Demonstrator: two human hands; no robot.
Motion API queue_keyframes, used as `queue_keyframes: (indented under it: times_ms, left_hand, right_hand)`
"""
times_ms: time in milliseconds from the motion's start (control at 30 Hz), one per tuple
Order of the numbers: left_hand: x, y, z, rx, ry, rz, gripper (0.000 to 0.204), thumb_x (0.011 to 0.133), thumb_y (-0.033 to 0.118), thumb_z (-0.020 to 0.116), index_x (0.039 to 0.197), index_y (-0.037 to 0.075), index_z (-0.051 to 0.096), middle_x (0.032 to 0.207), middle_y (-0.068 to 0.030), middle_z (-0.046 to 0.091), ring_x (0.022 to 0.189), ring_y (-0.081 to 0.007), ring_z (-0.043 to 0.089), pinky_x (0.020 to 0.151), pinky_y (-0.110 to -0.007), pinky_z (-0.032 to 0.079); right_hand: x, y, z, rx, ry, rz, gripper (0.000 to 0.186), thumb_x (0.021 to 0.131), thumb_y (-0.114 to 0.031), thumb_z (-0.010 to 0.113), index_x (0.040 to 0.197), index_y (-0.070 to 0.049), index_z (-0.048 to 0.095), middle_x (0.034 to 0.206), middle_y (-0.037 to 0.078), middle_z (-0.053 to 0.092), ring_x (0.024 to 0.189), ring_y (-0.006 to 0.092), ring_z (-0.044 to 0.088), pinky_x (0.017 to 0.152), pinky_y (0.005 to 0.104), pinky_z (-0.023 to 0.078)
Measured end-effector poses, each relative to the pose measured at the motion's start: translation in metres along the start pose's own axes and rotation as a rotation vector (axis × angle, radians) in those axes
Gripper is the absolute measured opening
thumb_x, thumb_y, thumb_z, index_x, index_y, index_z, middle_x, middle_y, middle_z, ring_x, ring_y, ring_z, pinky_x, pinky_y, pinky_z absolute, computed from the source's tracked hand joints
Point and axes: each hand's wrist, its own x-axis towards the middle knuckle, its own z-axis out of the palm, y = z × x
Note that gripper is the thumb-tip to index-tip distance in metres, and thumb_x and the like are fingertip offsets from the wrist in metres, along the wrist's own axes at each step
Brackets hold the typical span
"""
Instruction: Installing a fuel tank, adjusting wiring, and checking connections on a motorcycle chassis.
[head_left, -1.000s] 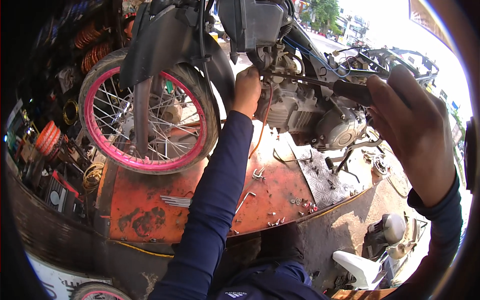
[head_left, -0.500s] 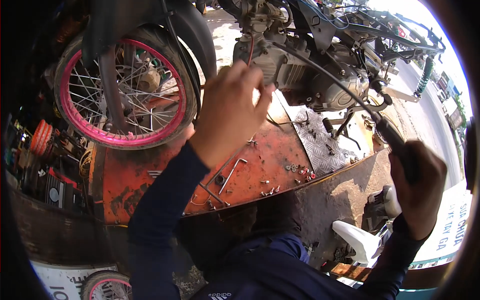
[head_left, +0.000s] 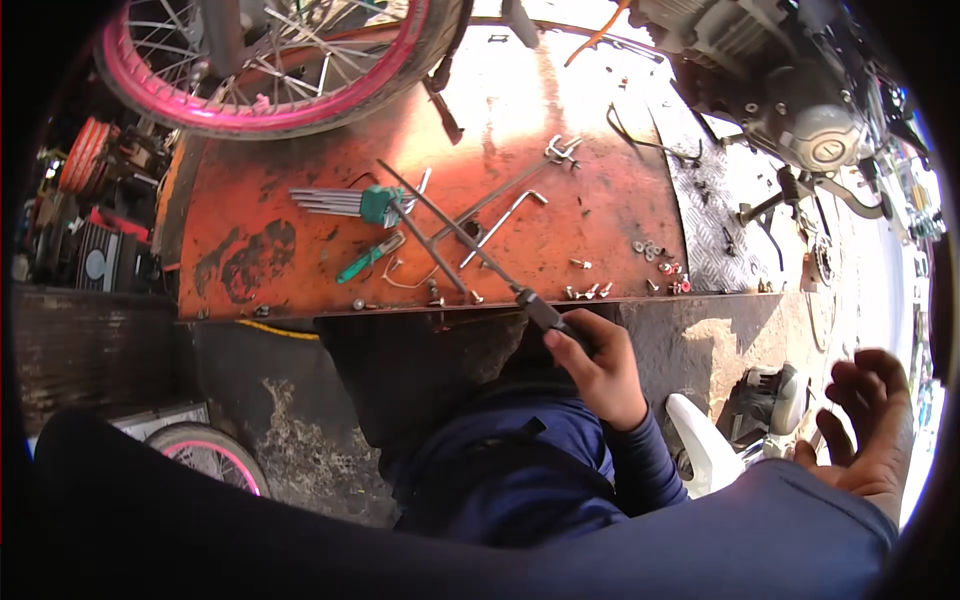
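My right hand [head_left: 600, 370] grips the dark handle of a long-shafted screwdriver-like tool [head_left: 545, 311], angled over the stained orange work platform [head_left: 235, 200]. My left arm sweeps across the bottom of the view; my left hand [head_left: 855, 430] hangs at the right, palm up, fingers apart and holding nothing. Behind the tool shaft lie a hex key set [head_left: 380, 205] in a green holder, a green-handled tool [head_left: 360, 265], an L-shaped wrench [head_left: 520, 205] and several small bolts [head_left: 585, 292] and washers.
The motorcycle's pink-rimmed wheel [head_left: 270, 108] and engine [head_left: 810, 130] stand over the platform, with a patterned metal plate [head_left: 705, 225] below the engine. Coiled orange items [head_left: 88, 150] sit at the left. A white body panel [head_left: 700, 445] and another wheel [head_left: 215, 455] are lower down.
My view has tilted down to the platform. The tool has left the engine in my right hand, now lower and central. My left hand has swung to the far right, fingers apart.
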Motion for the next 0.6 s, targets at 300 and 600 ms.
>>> queue_keyframes:
  times_ms: [300, 600]
  left_hand:
    - [-0.044, -0.048, 0.051, 0.167, 0.185, -0.138, 0.037, 0.084, 0.029, 0.061, 0.108, 0.001, 0.060, 0.087, -0.0104, 0.059, 0.093, -0.0275, 0.061, 0.093, -0.044, 0.044]
    - [-0.206, -0.084, 0.118, 0.023, 0.296, -0.595, 0.038, 0.076, 0.035, 0.074, 0.099, 0.008, 0.064, 0.090, -0.0081, 0.059, 0.094, -0.0278, 0.058, 0.083, -0.040, 0.047]
  right_hand:
    - [-0.002, -0.006, -0.016, -0.185, -0.057, -0.353, 0.039, 0.088, -0.019, 0.064, 0.120, 0.003, 0.058, 0.112, 0.012, 0.066, 0.109, 0.0218, 0.059, 0.094, 0.0341, 0.045]
    - [0.006, -0.043, 0.017, 0.074, -0.415, -0.255, 0.046, 0.080, -0.015, 0.076, 0.119, 0.001, 0.057, 0.095, 0.008, 0.059, 0.075, 0.0149, 0.058, 0.069, 0.0277, 0.048]
